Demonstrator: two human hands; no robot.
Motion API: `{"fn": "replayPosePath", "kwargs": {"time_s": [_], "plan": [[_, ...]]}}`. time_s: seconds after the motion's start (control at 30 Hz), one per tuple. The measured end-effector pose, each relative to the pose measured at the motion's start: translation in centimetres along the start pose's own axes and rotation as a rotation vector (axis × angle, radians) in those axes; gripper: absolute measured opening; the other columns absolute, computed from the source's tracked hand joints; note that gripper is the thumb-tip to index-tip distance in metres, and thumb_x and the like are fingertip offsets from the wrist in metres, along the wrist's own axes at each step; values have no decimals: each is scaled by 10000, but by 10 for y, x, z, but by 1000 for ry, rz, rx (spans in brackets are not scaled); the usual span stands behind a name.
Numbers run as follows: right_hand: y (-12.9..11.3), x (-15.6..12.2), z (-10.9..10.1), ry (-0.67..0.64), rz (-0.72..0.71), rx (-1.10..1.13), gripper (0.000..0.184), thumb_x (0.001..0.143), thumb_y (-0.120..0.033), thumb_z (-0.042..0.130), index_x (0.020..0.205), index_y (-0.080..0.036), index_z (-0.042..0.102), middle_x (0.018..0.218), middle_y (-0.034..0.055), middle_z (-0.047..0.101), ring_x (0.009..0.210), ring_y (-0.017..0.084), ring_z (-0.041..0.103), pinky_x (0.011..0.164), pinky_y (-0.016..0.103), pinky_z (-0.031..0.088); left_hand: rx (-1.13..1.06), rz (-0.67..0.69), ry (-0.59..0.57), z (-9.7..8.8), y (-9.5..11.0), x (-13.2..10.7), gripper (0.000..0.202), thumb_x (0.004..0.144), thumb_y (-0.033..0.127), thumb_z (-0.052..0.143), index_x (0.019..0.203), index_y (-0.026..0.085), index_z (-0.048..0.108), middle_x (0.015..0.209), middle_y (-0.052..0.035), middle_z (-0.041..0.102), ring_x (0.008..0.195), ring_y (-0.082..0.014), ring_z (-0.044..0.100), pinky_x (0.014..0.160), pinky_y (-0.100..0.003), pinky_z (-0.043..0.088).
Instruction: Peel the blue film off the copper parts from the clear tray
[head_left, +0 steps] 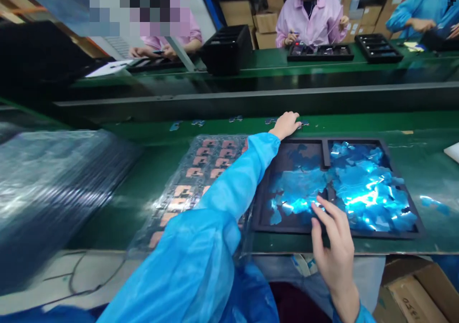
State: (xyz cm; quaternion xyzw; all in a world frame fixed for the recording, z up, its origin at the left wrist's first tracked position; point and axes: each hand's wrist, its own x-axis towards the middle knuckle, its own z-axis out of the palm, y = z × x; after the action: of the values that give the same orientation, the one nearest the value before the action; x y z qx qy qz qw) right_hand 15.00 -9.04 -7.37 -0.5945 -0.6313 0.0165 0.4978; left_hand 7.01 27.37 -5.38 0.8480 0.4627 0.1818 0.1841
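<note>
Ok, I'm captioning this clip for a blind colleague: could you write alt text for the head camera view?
A right hand reaches over a black tray heaped with shiny blue film, while the left hand rests beyond the tray's far edge on a green bench. A co-worker in pink sits across the line.

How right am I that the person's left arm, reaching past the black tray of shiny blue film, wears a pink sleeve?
Wrong colour: in the head view, the left arm's sleeve is blue, not pink. It does reach past the black tray of shiny blue film.
</note>
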Motion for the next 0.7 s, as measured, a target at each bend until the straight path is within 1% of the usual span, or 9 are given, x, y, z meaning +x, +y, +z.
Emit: {"fn": "replayPosePath", "kwargs": {"time_s": [0.07, 0.13, 0.23, 0.33, 0.37, 0.43, 0.5, 0.6, 0.7], "plan": [[3, -4, -2, 4, 3, 5, 465, 1018, -64, 612, 1432, -265, 680, 1337, 142, 755, 1223, 298, 743, 955, 470, 680, -53, -65, 3, 10, 7, 19, 216, 853, 76, 790, 1067, 86, 770, 1105, -190, 776, 1151, -318, 670, 1102, -455, 474], [7, -5, -3, 23, 16, 7, 460, 1018, -67, 610, 1421, -275, 689, 1321, 138, 764, 1200, 300, 756, 941, 475, 686, -119, -117, 15, 10, 13, 23, 206, 790, 46, 827, 979, 112, 777, 1041, -166, 790, 1091, -312, 702, 1078, -474, 505], [13, 0, -4, 51, 43, 31, 447, 1026, -81, 601, 1408, -292, 699, 1318, 132, 766, 1204, 303, 757, 960, 494, 681, -248, -153, 18, -8, 26, -2, 142, 823, 87, 798, 954, 141, 780, 936, -117, 802, 946, -271, 745, 972, -468, 584], [15, 13, -3, 96, 133, 128, 387, 1043, -136, 608, 1394, -269, 700, 1322, 139, 761, 1204, 294, 751, 948, 472, 680, -419, -157, -39, -31, 46, -65, 109, 883, 188, 769, 985, 154, 786, 904, -89, 810, 820, -227, 760, 816, -395, 631], [15, 19, -2, 105, 186, 177, 374, 1047, -171, 620, 1405, -255, 687, 1322, 147, 757, 1182, 287, 754, 905, 444, 687, -495, -159, -65, -38, 55, -93, 117, 883, 235, 786, 976, 164, 789, 916, -83, 815, 799, -218, 760, 781, -372, 631], [12, 30, 1, 99, 296, 291, 400, 1041, -253, 659, 1440, -226, 648, 1314, 160, 748, 1112, 262, 761, 787, 370, 686, -794, -176, -118, -49, 73, -153, 215, 825, 314, 879, 976, 177, 811, 954, -87, 820, 835, -231, 763, 781, -351, 618], [6, 37, 3, 72, 372, 391, 379, 1021, -309, 696, 1387, -214, 667, 1260, 140, 753, 1018, 226, 760, 720, 315, 664, -894, -211, -140, -55, 91, -207, 230, 798, 340, 913, 950, 189, 828, 910, -67, 808, 807, -222, 744, 745, -324, 600], [-6, 39, 4, 29, 396, 476, 127, 995, -315, 720, 1073, -218, 746, 1031, 58, 759, 838, 170, 724, 664, 269, 619, -873, -275, -29, -55, 109, -262, 174, 804, 320, 909, 922, 211, 844, 849, -43, 793, 770, -218, 724, 719, -316, 586], [-16, 33, 3, 4, 335, 518, 88, 981, -274, 724, 911, -221, 731, 873, 16, 732, 764, 155, 697, 644, 261, 591, -785, -293, 126, -50, 115, -289, 119, 809, 295, 901, 898, 229, 856, 851, -33, 803, 786, -226, 723, 732, -318, 580]]}}
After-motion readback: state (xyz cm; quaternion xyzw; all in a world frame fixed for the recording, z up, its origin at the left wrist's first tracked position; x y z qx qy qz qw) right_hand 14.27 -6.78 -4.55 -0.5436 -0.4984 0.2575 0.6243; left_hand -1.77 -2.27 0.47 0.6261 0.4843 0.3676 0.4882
